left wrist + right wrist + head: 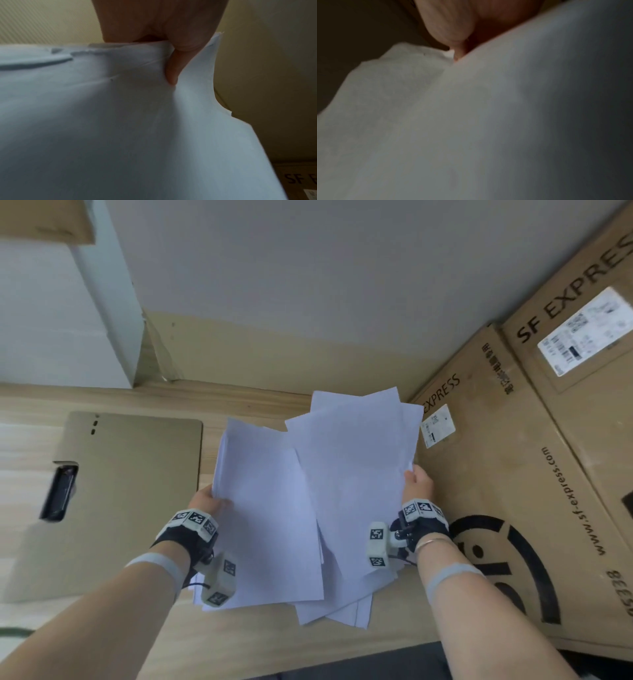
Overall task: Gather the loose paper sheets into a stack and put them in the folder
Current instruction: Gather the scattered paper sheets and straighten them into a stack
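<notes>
Several white paper sheets (308,491) are fanned unevenly in the middle of the head view, lifted off the wooden desk. My left hand (209,501) pinches their left edge, thumb on top. My right hand (416,482) grips the right edge of the sheets. The left wrist view shows fingers (171,70) pinching the paper (120,121) from above. Blurred fingers (453,40) grip the paper (488,121) in the dark right wrist view. A tan folder (130,491) lies open flat on the desk to the left, with a black clip (58,491) at its left side.
Large SF Express cardboard boxes (531,474) stand close against the right of the sheets. A grey wall (308,285) rises behind the wooden desk (239,638). A white cabinet (51,320) is at the back left.
</notes>
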